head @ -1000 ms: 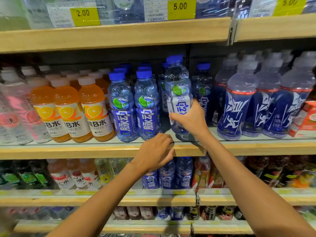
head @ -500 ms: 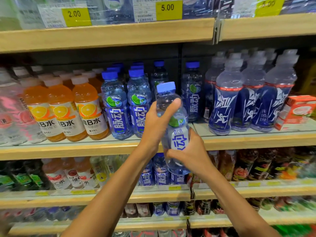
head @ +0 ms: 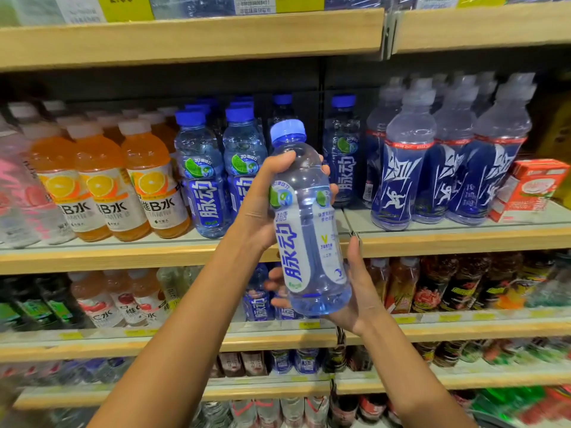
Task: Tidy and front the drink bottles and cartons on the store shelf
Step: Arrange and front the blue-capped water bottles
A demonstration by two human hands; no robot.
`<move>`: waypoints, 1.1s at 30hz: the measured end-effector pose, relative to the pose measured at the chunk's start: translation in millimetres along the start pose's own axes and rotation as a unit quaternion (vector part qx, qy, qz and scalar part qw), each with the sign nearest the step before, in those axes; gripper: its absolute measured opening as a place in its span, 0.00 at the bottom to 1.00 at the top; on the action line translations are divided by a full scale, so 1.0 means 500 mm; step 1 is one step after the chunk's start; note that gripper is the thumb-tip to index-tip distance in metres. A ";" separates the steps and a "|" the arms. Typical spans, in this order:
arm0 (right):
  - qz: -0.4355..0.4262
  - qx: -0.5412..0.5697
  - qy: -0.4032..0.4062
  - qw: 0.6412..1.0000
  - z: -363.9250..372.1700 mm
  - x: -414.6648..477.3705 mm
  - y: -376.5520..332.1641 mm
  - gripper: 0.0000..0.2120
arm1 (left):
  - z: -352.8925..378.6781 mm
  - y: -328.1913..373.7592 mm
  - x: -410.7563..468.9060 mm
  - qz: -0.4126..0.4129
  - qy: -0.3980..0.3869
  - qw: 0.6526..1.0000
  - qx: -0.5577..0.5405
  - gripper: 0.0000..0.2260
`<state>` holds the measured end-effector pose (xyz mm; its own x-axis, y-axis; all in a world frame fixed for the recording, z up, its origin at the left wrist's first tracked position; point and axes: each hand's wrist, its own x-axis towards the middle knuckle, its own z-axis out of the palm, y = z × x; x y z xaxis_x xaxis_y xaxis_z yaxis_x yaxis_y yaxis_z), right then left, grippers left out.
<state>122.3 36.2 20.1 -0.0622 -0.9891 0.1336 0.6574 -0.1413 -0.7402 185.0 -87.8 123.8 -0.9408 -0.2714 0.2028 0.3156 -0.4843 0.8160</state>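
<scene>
A clear blue-capped bottle (head: 306, 217) is held in the air in front of the middle shelf (head: 123, 257), off the shelf board and tilted a little, its cap leaning toward the left and its base toward the right. The left hand (head: 262, 208) wraps around the upper body of this bottle from the left, thumb pressed on the shoulder just under the cap and the fingers curled around the far side, so their tips show at the bottle's right edge. The right hand (head: 355, 291) cups the bottle's base from below and to the right, its thumb standing up along the bottle's right side and its fingers closed under and behind the bottom, their tips showing at the bottle's lower left. Both hands are thus closed on the one bottle. Behind the bottle, on the middle shelf, stand matching blue-capped bottles (head: 200, 180) to its left and one more (head: 343, 149) to its right, with a gap in the row directly behind it. Further left of the bottle stand orange drink bottles (head: 99, 186); to its right stand taller dark-blue-labelled bottles (head: 401, 168), and beyond them a red carton (head: 531, 186) near the shelf's right end.
</scene>
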 end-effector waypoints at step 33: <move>-0.201 -0.575 0.462 0.645 0.040 -0.001 0.073 0.39 | 0.037 -0.084 -0.004 0.221 0.374 0.843 0.316 0.13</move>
<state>161.6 32.3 6.1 -0.8236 -0.3914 0.4104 -0.5097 0.1938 -0.8382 171.4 -51.3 99.0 -0.3326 -0.8722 0.3587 0.2642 0.2789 0.9233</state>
